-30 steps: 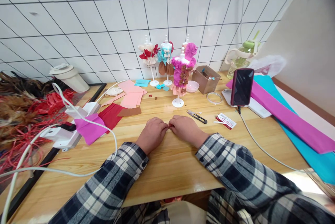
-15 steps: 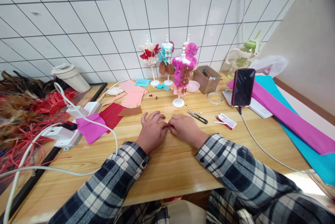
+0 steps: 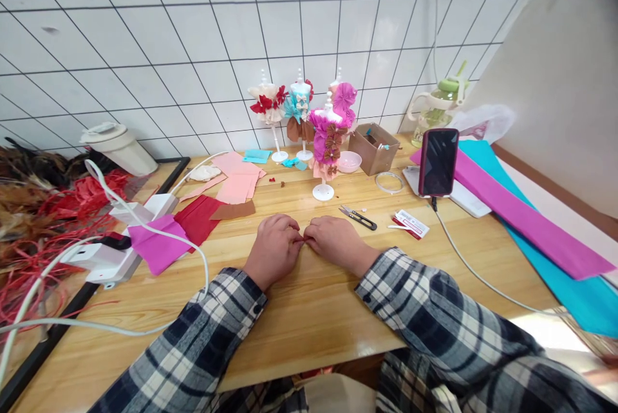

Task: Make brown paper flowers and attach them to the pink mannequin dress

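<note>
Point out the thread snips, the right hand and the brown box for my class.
Thread snips point(image 3: 364, 220): head view, on the black handle.
Right hand point(image 3: 334, 240): head view, on its back.
Brown box point(image 3: 376, 162): head view, on its outer wall.

Seen from the wearer's head, a person in plaid sleeves point(image 3: 226, 310) works at a light wooden surface point(image 3: 323, 316). The left hand point(image 3: 273, 252) and right hand point(image 3: 340, 244) meet near the middle, fingers pinching a tiny red piece point(image 3: 303, 240), mostly hidden. Just beyond the right hand lie black-handled snips point(image 3: 363, 218). Behind stand four small dress forms point(image 3: 300, 109) with ruffled, flowered outfits, beside a brown box point(image 3: 376, 154) and a pink bowl point(image 3: 348, 162). To the left are pink sheets point(image 3: 236, 176), a red sheet point(image 3: 200, 215), a magenta square point(image 3: 159, 246) and a white power strip point(image 3: 113, 265). To the right, a phone point(image 3: 438, 162) stands propped beside a long magenta sheet point(image 3: 521, 210).
</note>
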{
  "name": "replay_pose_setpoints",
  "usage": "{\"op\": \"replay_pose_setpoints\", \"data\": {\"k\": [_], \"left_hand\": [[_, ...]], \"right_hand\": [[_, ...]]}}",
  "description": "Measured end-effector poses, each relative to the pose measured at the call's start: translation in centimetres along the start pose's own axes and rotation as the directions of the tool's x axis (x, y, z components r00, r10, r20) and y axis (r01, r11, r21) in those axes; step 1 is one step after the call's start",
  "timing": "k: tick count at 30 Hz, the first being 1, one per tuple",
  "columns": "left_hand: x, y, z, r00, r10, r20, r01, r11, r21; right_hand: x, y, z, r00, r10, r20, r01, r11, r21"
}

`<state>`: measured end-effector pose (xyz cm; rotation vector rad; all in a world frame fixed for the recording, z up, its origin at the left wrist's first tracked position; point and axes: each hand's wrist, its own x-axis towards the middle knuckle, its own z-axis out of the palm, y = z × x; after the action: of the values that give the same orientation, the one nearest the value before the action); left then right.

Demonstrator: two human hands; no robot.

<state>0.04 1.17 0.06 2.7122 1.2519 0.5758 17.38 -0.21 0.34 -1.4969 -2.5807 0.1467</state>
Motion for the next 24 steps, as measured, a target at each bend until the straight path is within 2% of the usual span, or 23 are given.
{"op": "replay_pose_setpoints", "data": {"k": [3, 5, 8, 10, 14, 17, 24], "left_hand": [[0.1, -0.2, -0.1, 1.000, 0.018, -0.020, -0.019, 0.999, -0.031], [0.1, -0.5, -0.1, 0.999, 0.014, -0.045, -0.016, 0.999, -0.047], [0.0, -1.2, 0.2, 0.996, -0.018, -0.082, 0.012, 0.997, -0.078], [-0.2, -1.8, 0.4, 0.994, -0.038, -0.100, 0.028, 0.994, -0.103], [-0.3, -2.2, 0.7, 0.993, -0.038, -0.111, 0.022, 0.990, -0.141], [-0.3, -2.2, 0.7, 0.994, -0.039, -0.106, 0.021, 0.987, -0.159], [-0.2, -2.0, 0.7, 0.995, -0.041, -0.094, 0.024, 0.983, -0.179]], "right_hand": [[-0.1, 0.4, -0.5, 0.999, -0.009, -0.031, 0.011, 0.998, 0.066], [-0.3, 1.6, -1.2, 0.995, 0.029, -0.094, -0.017, 0.992, 0.122], [-1.0, 5.0, -2.4, 0.961, 0.196, -0.197, -0.167, 0.974, 0.154], [-1.6, 8.0, -2.8, 0.938, 0.272, -0.215, -0.252, 0.961, 0.118], [-2.7, 12.3, -2.2, 0.956, 0.258, -0.138, -0.247, 0.965, 0.089], [-2.7, 13.0, -1.2, 0.962, 0.262, -0.076, -0.254, 0.962, 0.101], [-1.8, 11.7, -0.8, 0.933, 0.356, -0.051, -0.353, 0.933, 0.064]]}}
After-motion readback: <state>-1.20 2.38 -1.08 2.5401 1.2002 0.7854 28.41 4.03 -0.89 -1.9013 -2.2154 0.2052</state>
